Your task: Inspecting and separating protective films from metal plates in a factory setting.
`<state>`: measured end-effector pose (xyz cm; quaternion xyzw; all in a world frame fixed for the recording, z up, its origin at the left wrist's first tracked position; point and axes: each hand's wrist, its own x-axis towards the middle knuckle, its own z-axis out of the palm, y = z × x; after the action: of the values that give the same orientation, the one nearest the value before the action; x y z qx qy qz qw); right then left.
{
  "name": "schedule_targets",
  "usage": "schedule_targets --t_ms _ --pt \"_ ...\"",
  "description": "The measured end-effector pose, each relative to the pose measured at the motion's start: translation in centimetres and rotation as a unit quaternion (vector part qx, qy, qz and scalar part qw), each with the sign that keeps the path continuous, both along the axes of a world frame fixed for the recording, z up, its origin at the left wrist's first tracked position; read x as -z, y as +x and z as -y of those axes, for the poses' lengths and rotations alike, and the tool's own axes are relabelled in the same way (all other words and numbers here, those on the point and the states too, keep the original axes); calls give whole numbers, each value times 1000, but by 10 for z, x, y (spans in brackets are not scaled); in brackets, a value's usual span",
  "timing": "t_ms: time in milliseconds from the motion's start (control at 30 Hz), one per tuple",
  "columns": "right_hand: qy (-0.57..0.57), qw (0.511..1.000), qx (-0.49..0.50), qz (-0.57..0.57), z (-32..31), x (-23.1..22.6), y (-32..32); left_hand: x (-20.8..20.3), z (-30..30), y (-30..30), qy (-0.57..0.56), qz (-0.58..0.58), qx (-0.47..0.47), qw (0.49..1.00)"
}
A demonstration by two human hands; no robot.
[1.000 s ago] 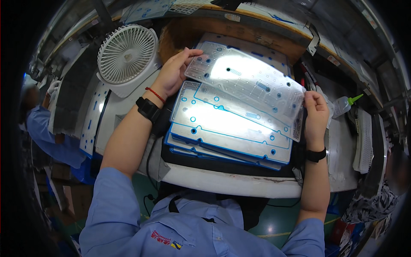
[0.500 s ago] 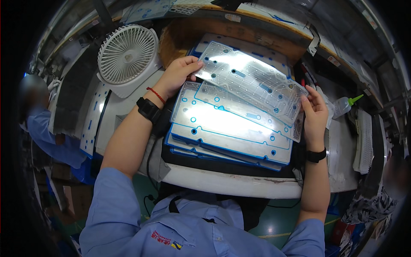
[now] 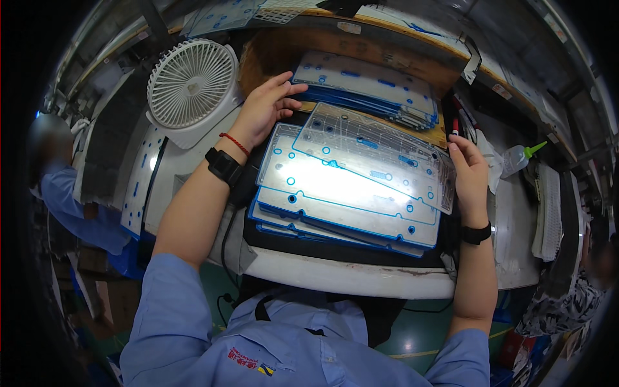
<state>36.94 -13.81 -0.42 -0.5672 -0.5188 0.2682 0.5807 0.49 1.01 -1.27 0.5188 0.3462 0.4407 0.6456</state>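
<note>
In the middle lies the front stack of flat silvery plates (image 3: 309, 184) edged in blue, with round holes and slots. A clear patterned sheet (image 3: 393, 164) rests slantwise on top of it, its right end reaching past the plates. My left hand (image 3: 267, 106) is open with its fingers spread, beside the left end of the back stack of blue-edged plates (image 3: 367, 79). My right hand (image 3: 471, 169) is at the clear sheet's right end, fingers loosely bent and apart, with nothing visible held. Whether its fingertips touch the sheet is unclear.
A white fan (image 3: 193, 84) stands at the left. On the right is a clear bottle with a green nozzle (image 3: 516, 160), near red-handled tools (image 3: 455, 119). A wooden shelf board (image 3: 361, 45) rises behind the back stack. Another person's blue sleeve (image 3: 77, 200) shows at far left.
The clear sheet held between both hands has left them; where it lies now is unclear. My left fingers have spread, and my right hand has loosened. The back stack shows more fully.
</note>
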Motion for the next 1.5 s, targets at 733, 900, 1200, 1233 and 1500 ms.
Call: schedule_targets --t_ms 733,900,1200,1233,1500 --pt "0 1000 -22 2 4 -6 -3 1 6 2 54 -114 143 982" --pt "12 996 -22 -87 3 -10 -5 2 6 3 24 -66 92 993" --pt "-10 996 -43 -74 2 -6 -4 1 5 6 1 -14 44 999" --pt "-6 996 -37 -77 2 -8 -5 1 4 6 0 -11 42 999" --pt "0 997 -32 -72 3 -6 -3 2 4 5 -3 -20 26 999"
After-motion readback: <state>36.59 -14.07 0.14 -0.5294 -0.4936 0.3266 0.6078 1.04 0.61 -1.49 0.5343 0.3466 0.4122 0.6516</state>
